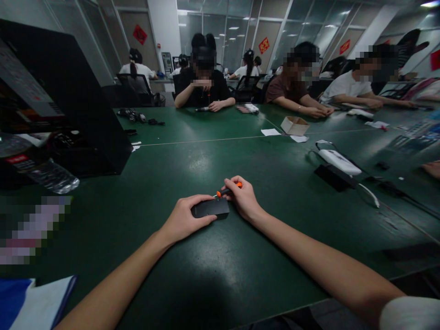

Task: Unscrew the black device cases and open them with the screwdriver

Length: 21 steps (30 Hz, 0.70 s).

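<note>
A black rectangular box lies on the green table in front of me. My left hand grips its left part, thumb along the near side and fingers along the far side. In my right hand is a screwdriver with an orange and black handle, held between thumb and fingers. The screwdriver lies tilted, its metal shaft pointing left over the far edge of the box. Whether its tip touches the box is too small to tell.
At the left are a large black case and a plastic bottle. A white power strip with cables and a small open carton stand on the right. Several people sit beyond, some with forearms on the table.
</note>
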Tool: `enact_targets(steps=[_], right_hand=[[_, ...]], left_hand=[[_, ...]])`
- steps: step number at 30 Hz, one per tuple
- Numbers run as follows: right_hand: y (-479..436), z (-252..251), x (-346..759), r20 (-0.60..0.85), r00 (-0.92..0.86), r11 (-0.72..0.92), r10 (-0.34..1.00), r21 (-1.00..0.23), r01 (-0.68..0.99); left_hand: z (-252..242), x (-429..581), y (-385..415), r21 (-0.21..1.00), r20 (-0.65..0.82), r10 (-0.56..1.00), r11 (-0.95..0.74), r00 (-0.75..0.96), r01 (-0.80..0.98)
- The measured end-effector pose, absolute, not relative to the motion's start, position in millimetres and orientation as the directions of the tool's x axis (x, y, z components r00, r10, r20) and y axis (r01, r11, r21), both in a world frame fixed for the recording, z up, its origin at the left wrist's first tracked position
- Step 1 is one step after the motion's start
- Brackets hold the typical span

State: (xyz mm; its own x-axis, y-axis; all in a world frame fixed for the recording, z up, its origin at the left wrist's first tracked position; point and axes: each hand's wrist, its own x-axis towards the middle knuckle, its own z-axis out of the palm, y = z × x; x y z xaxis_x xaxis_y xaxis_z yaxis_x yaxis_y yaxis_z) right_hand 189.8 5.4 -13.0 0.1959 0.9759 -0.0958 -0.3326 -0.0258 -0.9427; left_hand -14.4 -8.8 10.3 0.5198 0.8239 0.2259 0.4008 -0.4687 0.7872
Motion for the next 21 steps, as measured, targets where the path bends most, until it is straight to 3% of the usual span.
enact_targets(steps=[15, 21], right_hand=[[5.5, -16.1, 192.4, -0.057, 0.221, 0.017, 0.974, -0.949, -0.316], [24.2, -23.4, 209.0, 0.004, 0.348, 0.11, 0.937, -0.952, -0.284]], left_hand=[[14.8, -13.6, -9.2, 0.824, 0.173, 0.841, -0.409, 0.513, 0.392], [17.2, -15.1, -8.0, 0.952, 0.151, 0.919, -0.235, 0.364, 0.197]])
